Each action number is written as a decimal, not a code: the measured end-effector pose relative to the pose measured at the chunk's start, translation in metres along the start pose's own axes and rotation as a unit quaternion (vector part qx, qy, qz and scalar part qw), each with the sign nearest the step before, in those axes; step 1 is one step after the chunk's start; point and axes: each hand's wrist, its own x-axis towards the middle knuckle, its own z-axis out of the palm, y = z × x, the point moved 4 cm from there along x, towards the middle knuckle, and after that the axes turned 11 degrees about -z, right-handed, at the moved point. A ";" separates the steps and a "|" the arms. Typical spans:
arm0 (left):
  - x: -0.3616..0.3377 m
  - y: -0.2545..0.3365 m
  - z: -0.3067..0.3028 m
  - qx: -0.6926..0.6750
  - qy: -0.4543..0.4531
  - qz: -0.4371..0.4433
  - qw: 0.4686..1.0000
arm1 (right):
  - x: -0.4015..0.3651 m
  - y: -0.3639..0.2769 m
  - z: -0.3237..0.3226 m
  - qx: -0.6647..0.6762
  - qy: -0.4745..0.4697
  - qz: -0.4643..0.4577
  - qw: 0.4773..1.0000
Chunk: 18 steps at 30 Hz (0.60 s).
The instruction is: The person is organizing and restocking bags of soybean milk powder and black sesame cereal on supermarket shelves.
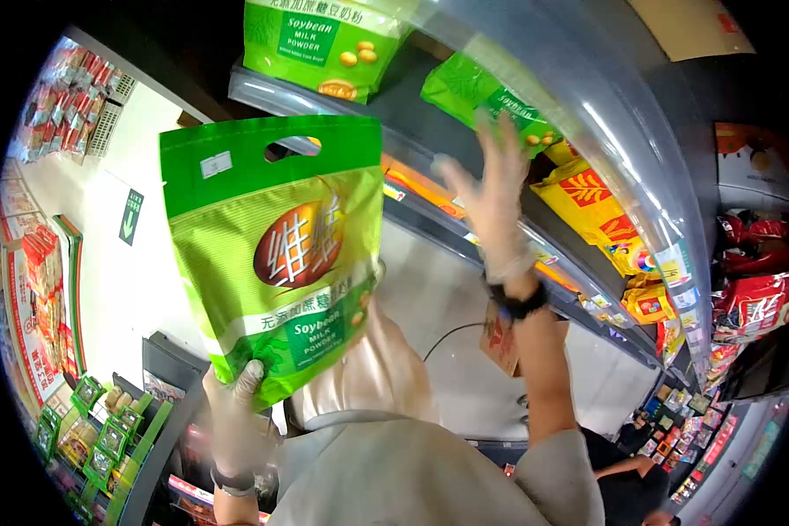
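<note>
A green bag of soybean milk powder [272, 237] is held upright in front of me, its cut-out handle at the top. My left hand [235, 399] grips it at the lower left corner, thumb on the front and the other fingers hidden behind. Raised to the shelf, my right hand [497, 197] is slightly blurred, with its fingers spread and nothing in them. Just beyond its fingertips lies another green soybean milk powder bag [491, 96], tilted on the shelf. A third such bag [320, 44] stands upright at the top.
The shelf's clear front edge [622, 149] curves past my right arm. Yellow bags [592, 206] sit farther along it. On the floor is a cardboard box [501, 344]. Packaged goods [105, 447] stand at the lower left. Another person's arm [631, 473] shows at the lower right.
</note>
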 end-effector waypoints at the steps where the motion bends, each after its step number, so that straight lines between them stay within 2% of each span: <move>1: -0.001 -0.001 0.003 -0.019 -0.005 -0.015 1.000 | -0.018 -0.016 -0.002 0.107 -0.013 0.051 0.993; 2: -0.002 0.009 0.015 -0.032 -0.051 -0.023 0.998 | -0.038 -0.028 -0.004 0.273 -0.044 0.079 0.958; 3: -0.003 0.020 0.028 -0.044 -0.096 -0.030 0.994 | -0.063 -0.037 0.002 0.433 -0.052 0.192 0.879; 4: 0.006 0.013 0.027 -0.026 -0.133 -0.028 0.990 | -0.086 -0.049 0.007 0.574 -0.060 0.295 0.762; 5: 0.017 0.003 0.027 -0.007 -0.169 -0.027 0.985 | -0.089 -0.060 -0.008 0.588 -0.070 0.299 0.748; 6: 0.021 0.005 0.035 0.033 -0.178 -0.007 0.983 | -0.105 -0.063 -0.010 0.623 -0.038 0.360 0.694; 7: 0.030 0.004 0.042 0.057 -0.217 -0.020 0.974 | -0.114 -0.065 -0.019 0.626 -0.043 0.353 0.694; 9: 0.043 0.012 0.068 0.090 -0.252 0.004 0.963 | -0.135 -0.052 -0.035 0.611 -0.031 0.483 0.626; 11: 0.058 0.029 0.100 0.121 -0.282 0.042 0.951 | -0.113 -0.040 -0.056 0.589 0.040 0.459 0.664; 12: 0.061 0.039 0.118 0.111 -0.298 0.051 0.947 | -0.107 -0.025 -0.059 0.586 0.061 0.468 0.659; 13: 0.063 0.050 0.136 0.099 -0.314 0.060 0.942 | -0.090 -0.025 -0.069 0.564 0.121 0.466 0.671; 15: 0.064 0.077 0.167 0.106 -0.359 0.065 0.925 | -0.082 -0.005 -0.081 0.473 0.129 0.483 0.725; 18: 0.088 0.088 0.208 0.044 -0.384 0.115 0.915 | -0.068 0.032 -0.081 0.443 0.212 0.460 0.739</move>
